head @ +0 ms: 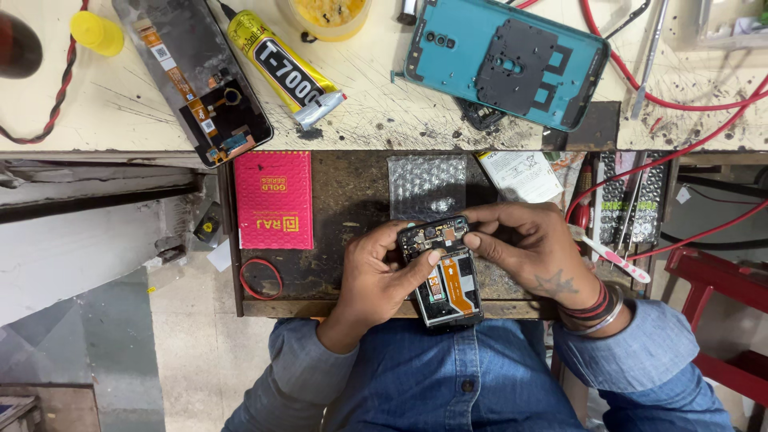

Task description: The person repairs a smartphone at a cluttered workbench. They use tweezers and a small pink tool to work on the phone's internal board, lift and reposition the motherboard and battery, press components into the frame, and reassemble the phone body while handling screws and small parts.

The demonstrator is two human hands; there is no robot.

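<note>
Low centre of the frame, over the dark pull-out shelf (pixel 344 192): left hand (pixel 382 276) grips the opened phone (pixel 442 272) by its edge while right hand (pixel 524 244) pinches its top end, likely seating a part, which calls for fine fingertip pressure next.

Lighting: bright, even, from overhead; colours true. Shadows: short and soft beneath the hands, darker in the recess under the table (pixel 384 128) edge at left of frame. Glare: faint sheen on the bubble-wrap pouch (pixel 426 186) and the yellow glue tube (pixel 282 68). Focus: sharp at centre; slight softness toward the lower corners. Distortion: mild wide-angle bending at the frame edges.
</note>
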